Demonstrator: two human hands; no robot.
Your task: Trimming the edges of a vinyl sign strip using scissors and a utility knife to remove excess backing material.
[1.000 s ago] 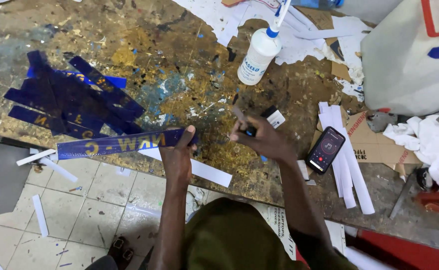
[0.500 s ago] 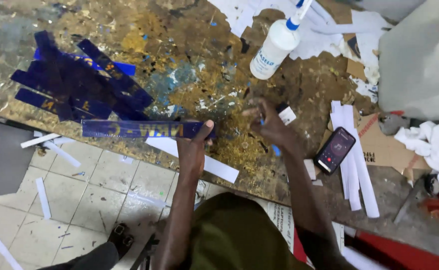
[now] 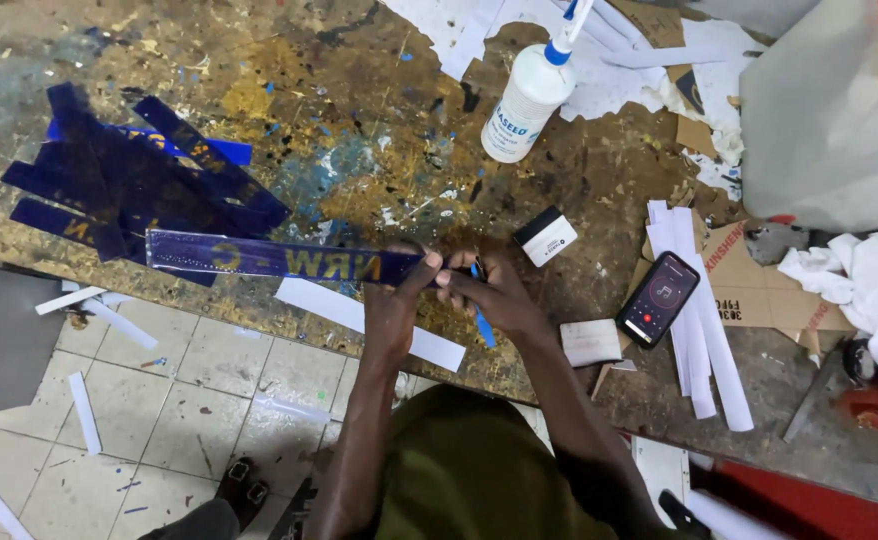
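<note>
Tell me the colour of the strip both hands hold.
Dark blue strip with gold lettering; head view.

Strip (image 3: 279, 258) lies along the table's (image 3: 359, 120) near edge, its right end at the left hand (image 3: 394, 305), right hand (image 3: 494, 292) just beside it. Pile of strips (image 3: 129, 185) sits behind the strip's left half, touching it. Paper strip (image 3: 369, 322) lies under the left hand, overhanging the edge. Glue bottle (image 3: 529, 100) stands well behind the hands. Small box (image 3: 546, 235) right of the hands; phone (image 3: 658, 299) further right, resting on paper strips (image 3: 699, 330). Floor (image 3: 159, 420) below left, paper scraps (image 3: 84, 410) on it.
</note>
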